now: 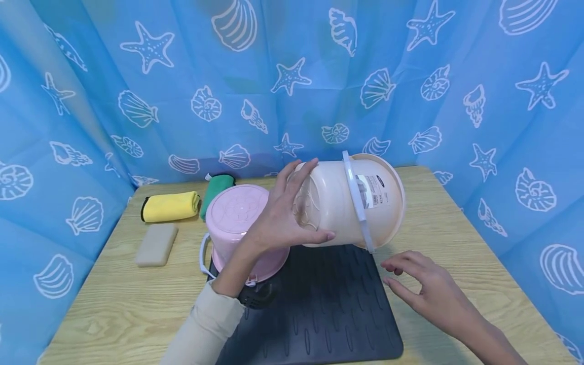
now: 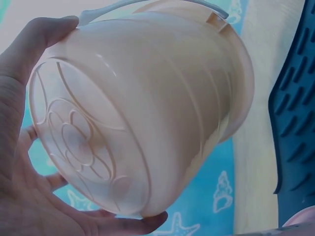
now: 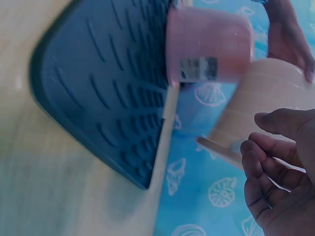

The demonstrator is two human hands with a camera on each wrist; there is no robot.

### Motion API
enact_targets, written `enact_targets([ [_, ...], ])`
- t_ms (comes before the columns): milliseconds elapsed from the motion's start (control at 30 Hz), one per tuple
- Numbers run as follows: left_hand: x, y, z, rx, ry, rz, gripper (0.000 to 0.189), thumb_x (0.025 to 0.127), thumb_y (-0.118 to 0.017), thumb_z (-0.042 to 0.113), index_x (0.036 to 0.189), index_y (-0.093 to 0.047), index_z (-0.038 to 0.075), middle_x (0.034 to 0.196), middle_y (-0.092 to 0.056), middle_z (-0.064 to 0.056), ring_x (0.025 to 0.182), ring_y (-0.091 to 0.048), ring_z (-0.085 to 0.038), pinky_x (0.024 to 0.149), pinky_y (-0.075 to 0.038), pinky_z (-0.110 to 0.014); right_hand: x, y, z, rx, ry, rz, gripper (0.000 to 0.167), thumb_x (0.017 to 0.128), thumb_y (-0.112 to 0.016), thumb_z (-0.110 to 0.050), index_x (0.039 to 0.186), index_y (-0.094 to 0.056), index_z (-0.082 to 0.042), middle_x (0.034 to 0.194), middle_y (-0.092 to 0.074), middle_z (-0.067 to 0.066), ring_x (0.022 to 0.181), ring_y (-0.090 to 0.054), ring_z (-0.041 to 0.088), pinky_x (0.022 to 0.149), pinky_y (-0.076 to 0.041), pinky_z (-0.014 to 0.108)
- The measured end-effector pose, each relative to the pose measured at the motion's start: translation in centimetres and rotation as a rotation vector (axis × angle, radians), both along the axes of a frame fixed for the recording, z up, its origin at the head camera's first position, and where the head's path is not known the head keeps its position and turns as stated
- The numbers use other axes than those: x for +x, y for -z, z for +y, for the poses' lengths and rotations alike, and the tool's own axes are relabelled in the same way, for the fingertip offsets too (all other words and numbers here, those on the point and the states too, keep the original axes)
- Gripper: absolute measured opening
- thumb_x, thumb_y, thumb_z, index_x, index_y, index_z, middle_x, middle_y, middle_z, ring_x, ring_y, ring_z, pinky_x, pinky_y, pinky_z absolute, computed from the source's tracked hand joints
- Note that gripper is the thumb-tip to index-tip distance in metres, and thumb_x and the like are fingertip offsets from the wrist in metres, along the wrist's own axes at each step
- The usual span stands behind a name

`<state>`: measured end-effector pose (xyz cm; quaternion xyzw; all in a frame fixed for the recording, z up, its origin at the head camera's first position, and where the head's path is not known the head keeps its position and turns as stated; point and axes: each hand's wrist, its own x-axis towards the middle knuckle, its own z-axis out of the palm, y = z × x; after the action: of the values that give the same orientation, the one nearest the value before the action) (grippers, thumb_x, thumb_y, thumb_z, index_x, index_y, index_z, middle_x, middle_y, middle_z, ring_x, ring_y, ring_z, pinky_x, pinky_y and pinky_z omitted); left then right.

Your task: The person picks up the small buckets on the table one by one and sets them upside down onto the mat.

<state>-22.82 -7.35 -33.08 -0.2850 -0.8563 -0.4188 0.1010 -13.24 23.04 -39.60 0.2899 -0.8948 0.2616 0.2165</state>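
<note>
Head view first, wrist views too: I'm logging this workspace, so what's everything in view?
Cream bucket: 1, cream, tipped sideways in the left hand
Pink bucket: 1, pink, upside down on the mat's far left
Bucket handles: 2, whitish, one per bucket
Labels: 2, mostly whitish, one per bucket
Rolled yellow cloth: 1, yellow, table's far left
Green cloth: 1, green, behind pink bucket
Block, possibly sponge: 1, beige, before yellow cloth
Ridged mat: 1, dark, on table
Table: 1, light wood-grain, below everything
Seashell-print curtain: blue and white, around table; panel count unclear
Wrist device: 1, black, left wrist
Sleeve: 1, pale, left arm
Left hand: 1, gripping cream bucket's base end
Right hand: 1, near that bucket's rim
</note>
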Motion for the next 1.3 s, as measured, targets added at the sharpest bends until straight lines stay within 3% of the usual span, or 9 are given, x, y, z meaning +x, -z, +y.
enact_targets([
  [300, 0.3, -0.7, -0.1, -0.064, -0.013, 0.016, 0.114, 0.064, -0.084, 0.056, 0.157, -0.018, 0.046, 0.163, -0.009, 0.003, 0.148, -0.012, -0.024, 0.106, -0.032, -0.063, 1.0, 2.6, -1.5, 0.039, -0.061, -0.101, 0.034, 0.077, -0.084, -0.006, 0.106, -0.073, -0.021, 0.103, -0.061, -0.014, 0.086, -0.059, 0.004, 0.068, -0.053, 0.023],
  [500, 0.4, -1.3, 0.0, -0.095, -0.018, 0.019, 0.113, 0.064, -0.083, 0.059, 0.156, -0.019, 0.049, 0.164, -0.01, 0.004, 0.148, -0.014, -0.026, 0.105, -0.033, -0.063, 1.5, 4.4, -2.0, 0.072, -0.126, -0.106, 0.032, 0.075, -0.086, -0.008, 0.103, -0.073, -0.017, 0.101, -0.062, -0.012, 0.088, -0.059, 0.004, 0.073, -0.054, 0.022],
  [667, 0.6, -1.7, 0.0, -0.128, -0.025, 0.004, 0.112, 0.063, -0.082, 0.06, 0.156, -0.02, 0.049, 0.165, -0.008, 0.004, 0.148, -0.014, -0.028, 0.105, -0.032, -0.064, 1.9, 5.4, -2.3, 0.123, -0.147, -0.182, 0.027, 0.08, -0.084, -0.012, 0.105, -0.073, -0.016, 0.103, -0.06, -0.012, 0.089, -0.057, 0.004, 0.073, -0.054, 0.024],
  [867, 0.8, -2.5, -0.2, -0.182, -0.043, -0.001, 0.115, 0.063, -0.082, 0.063, 0.156, -0.016, 0.05, 0.165, -0.009, 0.001, 0.147, -0.018, -0.034, 0.104, -0.034, -0.065, 2.0, 6.5, -2.8, 0.133, -0.174, -0.171, 0.024, 0.082, -0.083, -0.015, 0.103, -0.073, -0.014, 0.102, -0.06, -0.011, 0.088, -0.057, 0.004, 0.073, -0.054, 0.026],
  [1100, 0.7, -3.0, -0.3, -0.219, -0.055, -0.014, 0.115, 0.063, -0.082, 0.065, 0.157, -0.016, 0.05, 0.164, -0.01, 0.0, 0.142, -0.025, -0.036, 0.101, -0.038, -0.062, 2.2, 7.1, -3.1, 0.233, -0.148, -0.376, 0.023, 0.09, -0.076, -0.026, 0.107, -0.073, -0.012, 0.102, -0.058, -0.011, 0.089, -0.055, 0.004, 0.075, -0.054, 0.029],
  [1300, 0.7, -3.5, -0.3, -0.243, -0.061, -0.035, 0.115, 0.063, -0.082, 0.064, 0.157, -0.017, 0.049, 0.164, -0.01, 0.0, 0.143, -0.022, -0.038, 0.102, -0.037, -0.064, 2.2, 7.5, -3.2, 0.265, -0.133, -0.476, 0.026, 0.09, -0.076, -0.028, 0.11, -0.074, -0.011, 0.101, -0.056, -0.012, 0.086, -0.05, 0.001, 0.073, -0.053, 0.026],
])
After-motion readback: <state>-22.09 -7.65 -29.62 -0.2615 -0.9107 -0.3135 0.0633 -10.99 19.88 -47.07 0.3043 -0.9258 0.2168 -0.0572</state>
